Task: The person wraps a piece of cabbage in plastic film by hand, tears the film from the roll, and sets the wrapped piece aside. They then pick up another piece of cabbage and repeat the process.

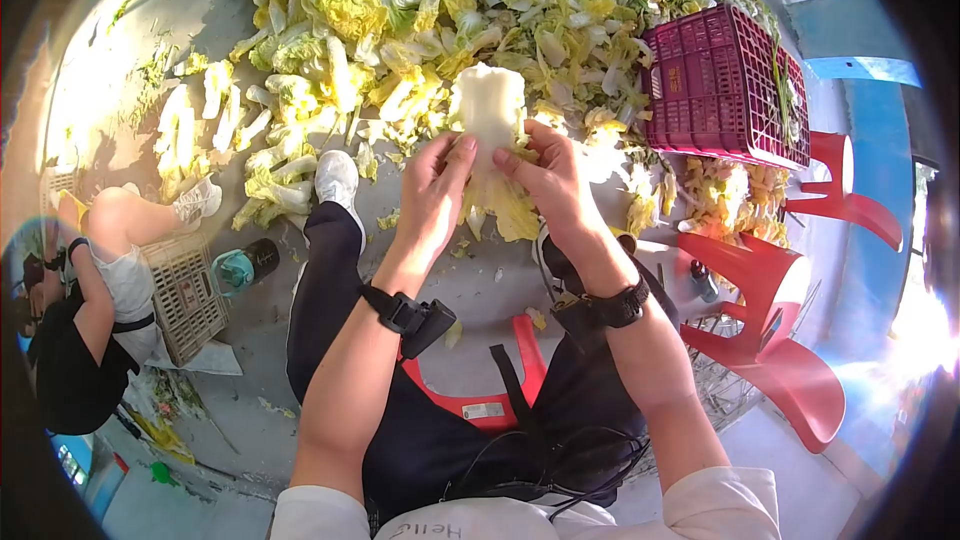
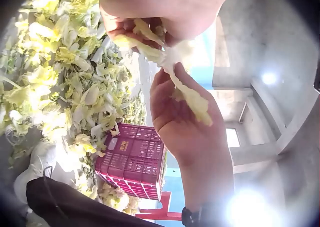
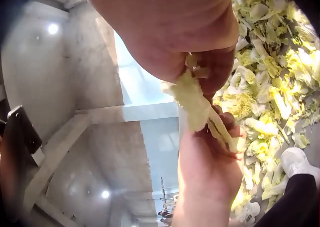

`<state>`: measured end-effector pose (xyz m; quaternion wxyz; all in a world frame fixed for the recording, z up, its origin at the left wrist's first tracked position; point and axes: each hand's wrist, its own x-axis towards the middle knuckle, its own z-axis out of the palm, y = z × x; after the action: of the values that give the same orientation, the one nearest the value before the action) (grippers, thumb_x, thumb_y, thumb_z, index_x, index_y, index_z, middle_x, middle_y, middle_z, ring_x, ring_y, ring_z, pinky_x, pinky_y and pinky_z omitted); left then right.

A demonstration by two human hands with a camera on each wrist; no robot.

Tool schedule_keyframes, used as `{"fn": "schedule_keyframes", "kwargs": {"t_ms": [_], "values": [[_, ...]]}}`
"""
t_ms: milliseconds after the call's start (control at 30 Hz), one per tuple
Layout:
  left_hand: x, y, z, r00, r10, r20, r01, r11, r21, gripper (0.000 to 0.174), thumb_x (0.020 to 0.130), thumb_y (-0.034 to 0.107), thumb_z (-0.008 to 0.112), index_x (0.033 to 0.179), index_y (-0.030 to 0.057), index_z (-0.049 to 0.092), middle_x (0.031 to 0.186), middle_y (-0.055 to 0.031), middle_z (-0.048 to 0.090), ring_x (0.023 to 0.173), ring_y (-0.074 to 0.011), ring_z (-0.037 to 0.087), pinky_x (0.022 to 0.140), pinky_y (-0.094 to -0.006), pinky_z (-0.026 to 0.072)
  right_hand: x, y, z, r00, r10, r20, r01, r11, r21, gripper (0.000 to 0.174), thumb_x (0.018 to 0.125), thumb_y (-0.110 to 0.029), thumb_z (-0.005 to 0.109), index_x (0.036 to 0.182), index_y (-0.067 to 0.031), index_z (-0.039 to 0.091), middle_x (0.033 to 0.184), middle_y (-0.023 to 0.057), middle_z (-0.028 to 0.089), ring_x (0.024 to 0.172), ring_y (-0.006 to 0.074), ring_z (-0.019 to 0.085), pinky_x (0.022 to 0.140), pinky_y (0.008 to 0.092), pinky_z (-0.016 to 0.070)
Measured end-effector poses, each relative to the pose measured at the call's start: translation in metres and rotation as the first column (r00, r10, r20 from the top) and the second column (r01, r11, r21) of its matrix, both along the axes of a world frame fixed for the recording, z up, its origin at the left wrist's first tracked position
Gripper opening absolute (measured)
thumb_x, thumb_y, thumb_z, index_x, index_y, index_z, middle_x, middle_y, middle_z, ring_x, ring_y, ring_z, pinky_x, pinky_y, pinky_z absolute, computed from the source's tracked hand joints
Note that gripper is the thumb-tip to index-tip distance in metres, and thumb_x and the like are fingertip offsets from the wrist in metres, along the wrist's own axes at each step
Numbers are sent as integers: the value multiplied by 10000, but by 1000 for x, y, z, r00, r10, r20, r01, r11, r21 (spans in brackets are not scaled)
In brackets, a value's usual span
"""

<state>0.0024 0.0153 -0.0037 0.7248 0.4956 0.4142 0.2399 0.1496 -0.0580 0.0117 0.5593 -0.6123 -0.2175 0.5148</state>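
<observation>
I see the leaf (image 1: 489,100) run long from twelve to six, pinched by left hand (image 1: 437,185) at nine, right hand (image 1: 552,178) at three.

Held leaf (image 1: 490,105) at frame centre: white rib, pale yellow frill. Leaf pile (image 1: 480,30), upper middle: mottled yellow, green, white. Crate (image 1: 715,85), upper right: magenta, patterned in a grid; marked with yellow print (image 2: 123,146) in left wrist view. Chair (image 1: 755,270), right: plain red. Trousers (image 1: 330,280): near-black. Basket (image 1: 185,295), left: beige lattice. Shirt (image 1: 320,515), bottom: white, grey-lettered.
</observation>
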Motion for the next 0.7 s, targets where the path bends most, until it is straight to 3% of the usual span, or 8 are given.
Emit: {"fn": "schedule_keyframes", "kwargs": {"t_ms": [67,100,200,300,400,500,600,700], "values": [[7,-3,-11,997,62,45,-64,997,35,329,1032,337,611,1029,14,672,835,43,598,736,-31,493,650,-212,408,5,-5,-1,998,-57,-11,57,998,12,260,900,-73,724,1131,10,642,923,46,694,813,92,639,711,264,520],[11,-5,-4,995,92,35,-93,996,8,281,1038,273,605,979,2,646,789,47,557,697,-26,435,606,-221,363,9,-7,-1,998,-67,-3,67,997,-30,250,918,-85,713,1136,14,641,935,53,698,823,90,642,717,263,524],[17,-7,-11,996,54,70,-56,998,27,329,1032,325,611,1099,5,654,935,12,645,835,-37,549,737,-209,445,13,-9,-5,988,-150,-48,151,988,21,243,944,-103,696,1144,23,637,944,55,706,826,87,646,721,262,525],[28,-10,-6,995,82,54,-80,996,-39,319,1033,316,612,1129,13,639,987,2,654,867,-42,562,771,-209,447,15,-10,-7,978,-210,-22,210,977,24,254,963,-114,681,1160,37,632,964,54,713,839,86,649,732,257,524],[38,-16,-1,987,107,117,-97,991,-89,304,1031,308,615,1148,28,632,1014,-7,668,897,-53,584,814,-223,459,20,-13,0,985,-174,18,175,984,-25,288,970,-124,677,1197,46,626,977,57,712,857,88,650,759,255,526],[53,-22,-9,961,205,185,-176,971,-161,282,1023,298,631,1097,27,613,977,-7,658,879,-42,579,766,-232,470,22,-16,8,991,-127,31,126,992,16,317,964,-129,679,1218,51,619,980,64,708,872,93,646,776,259,525],[58,-23,-7,947,230,223,-182,959,-216,278,1013,291,648,1127,40,607,1010,-11,652,920,-49,578,820,-248,473,24,-17,5,985,-166,46,168,985,-44,376,945,-153,702,1241,58,607,983,77,700,876,108,642,781,268,525],[58,-21,0,948,220,230,-204,975,-91,290,996,279,677,1144,40,605,1019,-12,650,921,-56,582,826,-244,475,31,-17,-11,988,-92,127,104,990,-92,441,904,-151,698,1269,68,584,1008,95,688,877,128,636,769,275,520]]}}
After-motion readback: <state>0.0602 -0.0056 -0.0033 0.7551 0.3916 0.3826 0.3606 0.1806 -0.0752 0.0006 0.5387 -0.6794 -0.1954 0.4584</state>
